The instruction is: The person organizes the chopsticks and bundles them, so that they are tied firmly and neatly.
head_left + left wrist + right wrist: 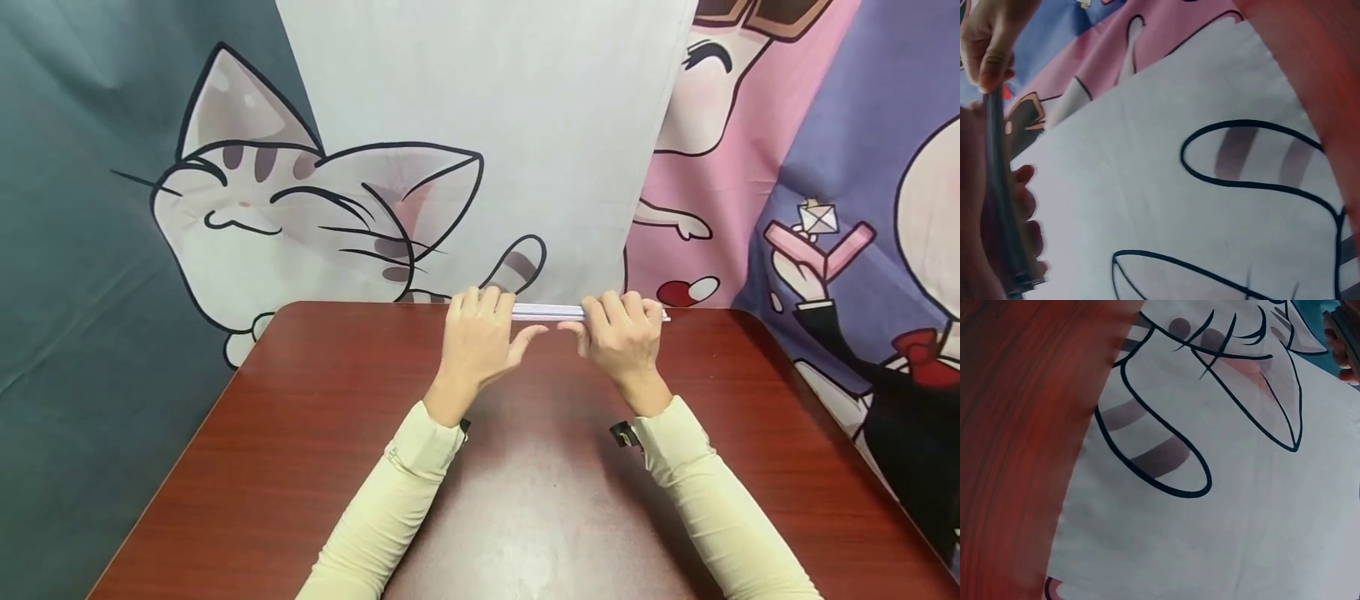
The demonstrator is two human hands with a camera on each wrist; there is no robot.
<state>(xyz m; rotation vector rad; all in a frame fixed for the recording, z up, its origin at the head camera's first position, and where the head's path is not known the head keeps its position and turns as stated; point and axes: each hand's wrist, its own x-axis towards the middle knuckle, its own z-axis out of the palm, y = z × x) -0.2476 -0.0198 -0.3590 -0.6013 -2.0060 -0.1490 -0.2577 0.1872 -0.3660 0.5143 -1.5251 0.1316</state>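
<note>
A long, thin white bundle (548,312) with layered edges is held level near the table's far edge, its exact kind hard to tell. My left hand (478,333) grips its left part, fingers curled over it and thumb pointing inward. On the right part, my right hand (622,333) holds it the same way, a short end sticking out past the fingers. In the left wrist view the bundle (1000,187) looks like a dark narrow bar, with the right hand (994,44) at its far end. The right wrist view catches only fingers (1339,353) and the bundle's end at the corner.
The reddish-brown wooden table (300,442) stretches beneath both forearms. Behind it hangs a printed cloth (525,125) with a cartoon cat and other figures. A small dark device (624,434) sits at the right wrist.
</note>
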